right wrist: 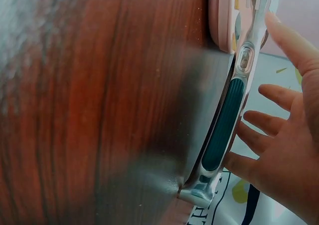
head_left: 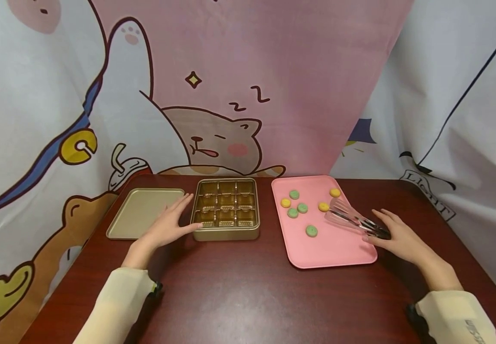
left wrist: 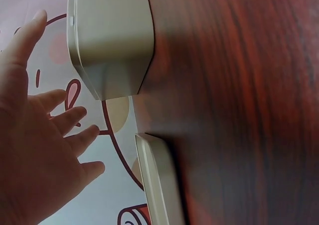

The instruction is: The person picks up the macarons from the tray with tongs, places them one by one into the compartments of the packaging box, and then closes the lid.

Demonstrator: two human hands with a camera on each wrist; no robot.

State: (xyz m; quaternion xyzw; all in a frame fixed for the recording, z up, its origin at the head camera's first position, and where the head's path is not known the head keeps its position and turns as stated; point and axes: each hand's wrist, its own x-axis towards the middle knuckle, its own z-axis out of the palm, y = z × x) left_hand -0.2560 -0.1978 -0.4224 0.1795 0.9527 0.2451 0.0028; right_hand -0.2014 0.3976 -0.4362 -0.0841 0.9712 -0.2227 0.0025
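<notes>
My left hand point(head_left: 168, 224) hovers with spread fingers at the left side of a gold square tin point(head_left: 226, 234), which holds a clear divided insert. Left of it lies the flat gold lid point(head_left: 142, 213). The left wrist view shows a gap between the hand point(left wrist: 45, 145) and the tin point(left wrist: 112, 40). Spread around the handle end of metal tongs point(head_left: 374, 228), my right hand point(head_left: 403, 241) does not grip them; contact is unclear. The tongs' heads rest over a pink tray point(head_left: 329, 251) bearing several green macarons point(head_left: 311, 231) and yellow macarons point(head_left: 335, 192). In the right wrist view, a dark green grip point(right wrist: 224, 125) shows on the tongs.
A dark red-brown wooden table point(head_left: 239, 291) carries everything. Cartoon-printed cloth point(head_left: 317, 95) hangs behind and at both sides. The tin stands between the lid and the tray, with a strip of table between tin and tray.
</notes>
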